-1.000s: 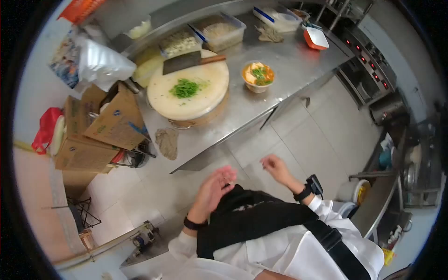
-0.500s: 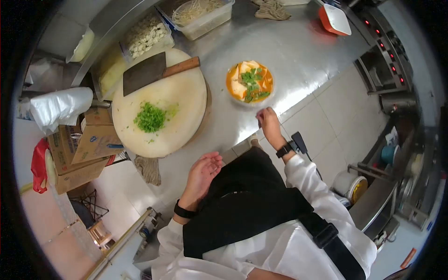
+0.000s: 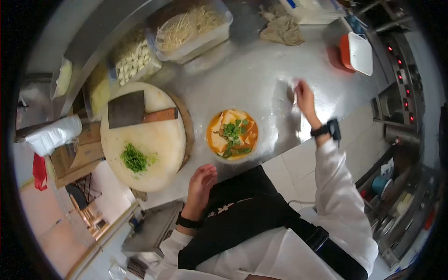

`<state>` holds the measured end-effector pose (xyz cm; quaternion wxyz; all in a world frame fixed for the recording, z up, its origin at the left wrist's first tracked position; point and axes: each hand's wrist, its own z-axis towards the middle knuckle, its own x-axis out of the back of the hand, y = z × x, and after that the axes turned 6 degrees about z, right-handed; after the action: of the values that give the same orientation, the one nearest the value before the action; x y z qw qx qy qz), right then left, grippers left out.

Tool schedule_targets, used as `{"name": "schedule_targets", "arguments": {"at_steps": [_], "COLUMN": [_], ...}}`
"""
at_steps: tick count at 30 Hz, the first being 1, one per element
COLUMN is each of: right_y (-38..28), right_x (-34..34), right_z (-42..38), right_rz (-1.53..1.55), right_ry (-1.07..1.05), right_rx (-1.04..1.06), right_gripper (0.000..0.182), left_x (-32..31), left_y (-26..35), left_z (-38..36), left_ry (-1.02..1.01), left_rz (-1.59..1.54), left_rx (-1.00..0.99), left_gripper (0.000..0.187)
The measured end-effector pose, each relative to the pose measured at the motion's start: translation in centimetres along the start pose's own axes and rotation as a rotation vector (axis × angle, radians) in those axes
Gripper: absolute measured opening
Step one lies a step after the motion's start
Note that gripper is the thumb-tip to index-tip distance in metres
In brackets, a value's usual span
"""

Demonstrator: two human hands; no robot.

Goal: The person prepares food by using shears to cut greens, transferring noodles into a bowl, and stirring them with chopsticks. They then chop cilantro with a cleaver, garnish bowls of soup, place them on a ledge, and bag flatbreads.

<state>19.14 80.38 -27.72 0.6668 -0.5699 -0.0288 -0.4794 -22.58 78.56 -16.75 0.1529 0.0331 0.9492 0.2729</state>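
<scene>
My left hand [image 3: 201, 185] hovers by the counter's front edge, its fingers loosely curled and slightly apart, with nothing in it. Over the steel counter, my right hand [image 3: 305, 99] has its fingers bent together; whether anything is between them is too blurred to tell. Between the two hands sits a bowl of orange-red soup [image 3: 232, 135] with pale slices and green leaves on top. To its left, a cleaver [image 3: 127, 110] with a wooden handle lies on a round chopping board [image 3: 161, 172], above a small heap of chopped greens [image 3: 134, 158].
Tubs of sprouts [image 3: 193, 30] and white cubes [image 3: 133, 65] line the counter's back. A crumpled cloth [image 3: 282, 29] and a red-and-white container [image 3: 360, 54] are at the far right. Cardboard boxes [image 3: 77, 161] stand at the left.
My right hand has moved away to the upper right, past the bowl and over the counter. My left hand's fingers have curled more. The view has shifted, so the bowl and board appear lower.
</scene>
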Motion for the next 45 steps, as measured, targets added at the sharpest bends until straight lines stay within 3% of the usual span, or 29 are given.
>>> {"name": "schedule_targets", "arguments": {"at_steps": [3, 4, 6, 9, 10, 12, 13, 14, 15, 16, 17, 19, 21, 24, 25, 26, 27, 30, 34, 37, 39, 40, 42, 43, 44, 45], "right_y": [2.5, 4.7, 10.9, 8.8, 7.9, 5.3, 1.0, 0.9, -2.2, -6.5, -6.3, -9.1, -13.3, -18.1, -19.4, -20.7, -21.8, -25.0, -27.2, -27.1, -25.4, -24.1, -21.4, -19.2, -18.5, -16.5], "right_x": [-2.8, -4.2, -6.7, -6.3, -5.8, -5.7, -4.2, -3.7, -2.2, -0.3, 0.3, 2.6, 5.5, 9.3, 10.4, 11.5, 12.4, 14.7, 17.1, 18.3, 20.4, 23.5, 31.4, 36.0, 37.6, 38.0], "right_z": [10.8, 13.8, 18.1, 17.9, 15.7, 7.5, 3.7, 0.3, -1.6, -2.5, -4.6, -7.2, -7.9, -8.2, -8.4, -8.8, -9.2, -11.0, -13.9, -16.6, -19.4, -21.6, -26.8, -30.8, -33.6, -35.2], "right_rz": [-0.117, -0.114, -0.295, -0.476, -0.523, -0.326, -0.334, -0.096, -0.01, 0.291, 0.526, 1.145, 1.606, 1.873, 1.87, 1.958, 2.037, 2.09, 2.037, 1.929, 1.544, 1.348, 1.857, 2.022, 2.093, 1.985], "right_ry": [-0.113, -0.072, -0.102, -0.307, -0.508, -0.405, -0.525, -0.478, -0.597, -0.582, -0.455, -0.286, -0.199, -0.293, -0.238, -0.316, -0.401, -0.395, -0.307, -0.166, -0.151, -0.08, 0.475, 0.781, 0.945, 0.937], "right_rx": [-0.042, 0.062, 0.209, 0.168, 0.166, 0.132, -0.097, 0.07, -0.117, -0.563, -0.633, -0.996, -1.041, -0.974, -0.946, -0.883, -0.815, -0.67, -0.544, -0.576, -0.611, -0.494, 0.196, 0.534, 0.873, 0.63], "right_gripper": [0.036, 0.042, 0.034, 0.024, 0.016, 0.017, 0.021, 0.026, 0.028, 0.026, 0.027, 0.03, 0.034, 0.054, 0.054, 0.059, 0.063, 0.065, 0.063, 0.06, 0.055, 0.053, 0.048, 0.048, 0.046, 0.045], "left_x": [-0.2, -0.5, -1.1, -2.0, -2.0, -2.3, -2.4, -2.4, -2.4, -2.3, -2.1, -1.9, -1.4, -0.6, -0.5, -0.3, -0.6, -3.4, -4.1, -5.7, -8.8, -9.8, -10.9, -11.6, -12.4, -12.7], "left_y": [-0.2, -0.1, 0.0, 0.0, -0.1, -0.3, -0.3, -0.4, -0.4, -0.3, -0.2, -0.1, -0.3, -0.2, 0.1, 0.3, 1.0, 2.9, 4.8, 5.1, 5.2, 5.1, 5.3, 5.4, 5.3, 5.5], "left_z": [0.0, 0.1, 0.5, 1.4, 1.6, 2.3, 2.7, 3.0, 3.1, 3.3, 3.5, 3.9, 4.3, 4.9, 5.2, 5.8, 6.2, 6.1, 9.9, 12.6, 10.8, 10.5, 9.7, 8.6, 7.1, 6.1], "left_ry": [0.075, 0.083, 0.101, 0.135, 0.136, 0.114, 0.103, 0.099, 0.097, 0.089, 0.079, 0.042, 0.095, 0.061, 0.077, 0.042, -0.004, 0.05, 0.017, 0.032, 0.169, 0.152, -0.021, 0.001, -0.101, -0.186], "left_rz": [-0.033, -0.007, 0.013, 0.025, 0.02, -0.029, -0.029, -0.02, -0.01, -0.003, -0.013, 0.001, -0.003, 0.049, 0.042, 0.187, 0.213, 0.704, 1.039, 1.324, 1.66, 1.659, 1.829, 1.822, 1.687, 1.545], "left_rx": [0.023, 0.034, 0.045, 0.033, 0.043, 0.026, 0.026, 0.032, 0.04, 0.044, 0.026, 0.023, -0.052, -0.105, -0.166, -0.236, -0.233, -0.532, -0.734, -0.826, -0.844, -0.854, -1.158, -1.155, -1.256, -1.359], "left_gripper": [0.03, 0.03, 0.03, 0.029, 0.029, 0.026, 0.026, 0.025, 0.024, 0.024, 0.023, 0.023, 0.02, 0.029, 0.033, 0.044, 0.044, 0.055, 0.056, 0.053, 0.048, 0.048, 0.045, 0.045, 0.043, 0.041]}}
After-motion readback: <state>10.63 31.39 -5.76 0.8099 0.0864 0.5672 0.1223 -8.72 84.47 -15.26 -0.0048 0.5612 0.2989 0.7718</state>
